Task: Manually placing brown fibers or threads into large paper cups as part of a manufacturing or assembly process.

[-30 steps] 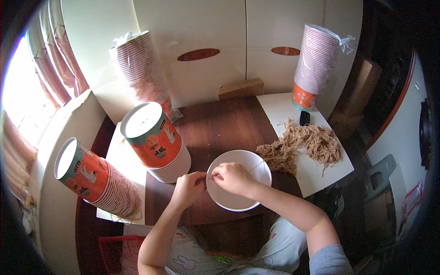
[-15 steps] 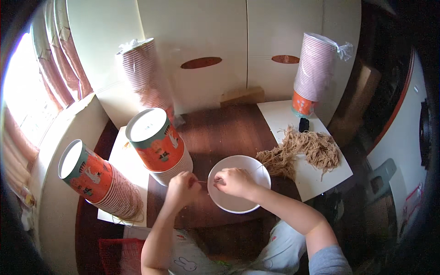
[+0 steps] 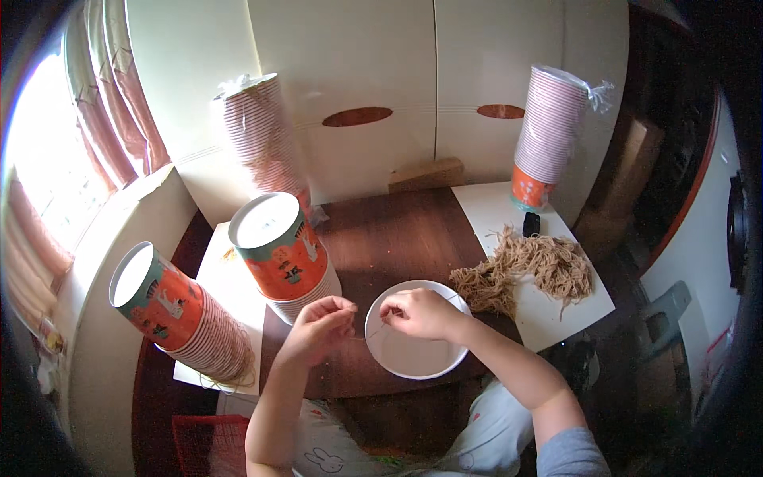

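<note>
A white round bowl (image 3: 397,370) stands at the near edge of the table. My right hand (image 3: 421,314) is over its opening, fingers pinched on a thin strand of string (image 3: 376,331). My left hand (image 3: 322,326) is closed just left of the bowl, fingertips pressed together. A faint line of the string shows between the hands, seemingly held by both, though its end in my left hand is too fine to follow. Right of the bowl lies a tangled heap of light brown string (image 3: 548,270), partly on a white board (image 3: 548,334).
On the left stand two stacks of upturned orange and green paper tubs (image 3: 163,306) (image 3: 282,258). Bagged tub stacks (image 3: 258,131) (image 3: 548,131) stand farther back on both sides. A small black object (image 3: 532,224) sits by the string heap; cream cabinet doors (image 3: 350,56) rise behind.
My hands have drawn slightly apart, and my left hand's fingers have turned upward. The whole view has shifted a little, moving the scene right and down.
</note>
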`<action>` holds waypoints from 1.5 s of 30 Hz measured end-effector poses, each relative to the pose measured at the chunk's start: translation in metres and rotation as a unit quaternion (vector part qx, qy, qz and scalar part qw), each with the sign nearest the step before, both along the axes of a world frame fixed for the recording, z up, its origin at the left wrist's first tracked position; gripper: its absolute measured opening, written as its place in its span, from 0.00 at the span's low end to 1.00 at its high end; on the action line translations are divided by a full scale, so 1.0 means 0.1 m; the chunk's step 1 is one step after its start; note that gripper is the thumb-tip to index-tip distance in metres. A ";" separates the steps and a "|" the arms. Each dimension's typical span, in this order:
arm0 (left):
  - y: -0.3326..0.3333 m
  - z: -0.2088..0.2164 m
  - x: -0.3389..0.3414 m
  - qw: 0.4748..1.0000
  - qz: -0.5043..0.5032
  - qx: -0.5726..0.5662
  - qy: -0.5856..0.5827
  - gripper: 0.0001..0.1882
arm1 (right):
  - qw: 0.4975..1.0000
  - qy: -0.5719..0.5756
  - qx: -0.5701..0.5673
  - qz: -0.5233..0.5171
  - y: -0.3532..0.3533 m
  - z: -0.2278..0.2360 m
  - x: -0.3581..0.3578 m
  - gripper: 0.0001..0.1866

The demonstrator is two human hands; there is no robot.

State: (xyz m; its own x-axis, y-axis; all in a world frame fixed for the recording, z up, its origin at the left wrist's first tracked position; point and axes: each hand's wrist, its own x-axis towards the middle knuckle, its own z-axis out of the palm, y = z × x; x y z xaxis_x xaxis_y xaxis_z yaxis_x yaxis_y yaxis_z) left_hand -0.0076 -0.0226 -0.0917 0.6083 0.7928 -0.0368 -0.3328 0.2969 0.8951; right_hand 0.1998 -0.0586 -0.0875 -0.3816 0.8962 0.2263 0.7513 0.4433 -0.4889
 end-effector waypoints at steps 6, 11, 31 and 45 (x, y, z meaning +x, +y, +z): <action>-0.04 0.00 0.13 0.987 -0.043 0.098 0.118 0.09 | 0.953 0.283 -0.056 0.087 -0.02 0.11 -0.02 0.04; -0.05 0.00 0.13 0.963 -0.036 0.166 0.210 0.06 | 0.981 0.176 0.035 0.077 -0.01 0.09 -0.01 0.04; 0.04 -0.11 -0.01 0.981 -0.022 0.118 0.151 0.03 | 0.964 -0.121 0.234 0.038 -0.40 0.00 -0.45 0.06; -0.02 -0.10 -0.03 0.970 -0.009 0.174 0.170 0.06 | 0.979 0.202 -0.015 -0.001 -0.08 -0.09 -0.34 0.12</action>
